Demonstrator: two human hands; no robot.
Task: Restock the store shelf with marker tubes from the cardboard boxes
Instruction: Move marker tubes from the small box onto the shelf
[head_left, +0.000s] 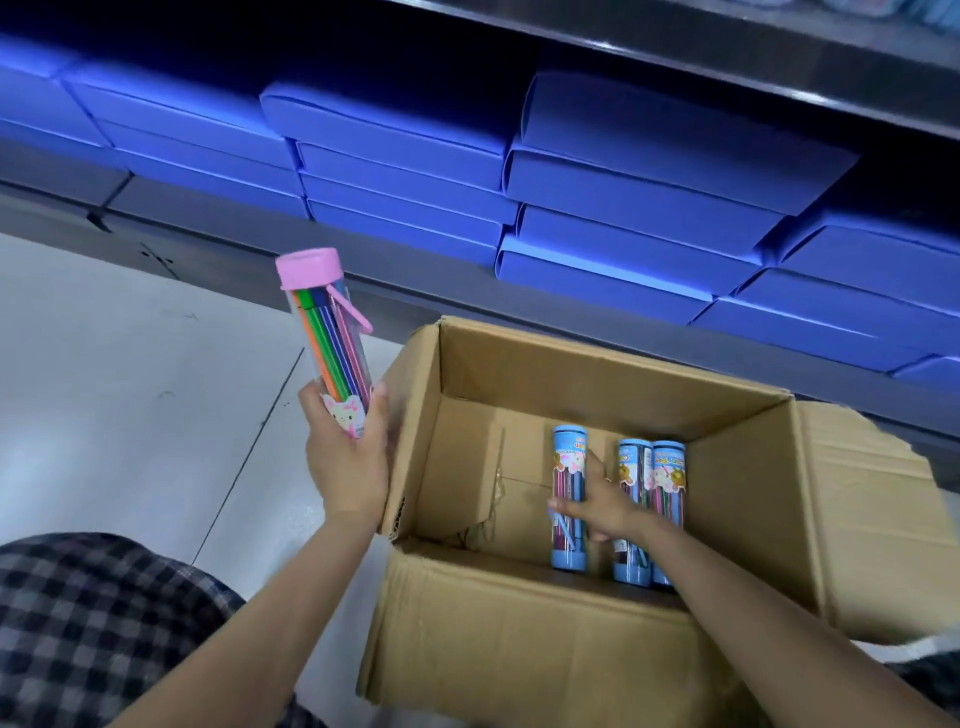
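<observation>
the left hand (347, 457) is gripping a clear marker tube with a pink cap (327, 332) upright beside the open brown cardboard box (597, 374). the right hand (597, 504), fingers curling, is closing around a blue-capped marker tube (569, 467) lying inside, near two more blue tubes (652, 488).

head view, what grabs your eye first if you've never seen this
The pink-capped marker tube, held upright in the left hand over the pale floor. Then the open cardboard box, where the right hand reaches among three blue tubes, with stacked blue boxes shelved behind.
</observation>
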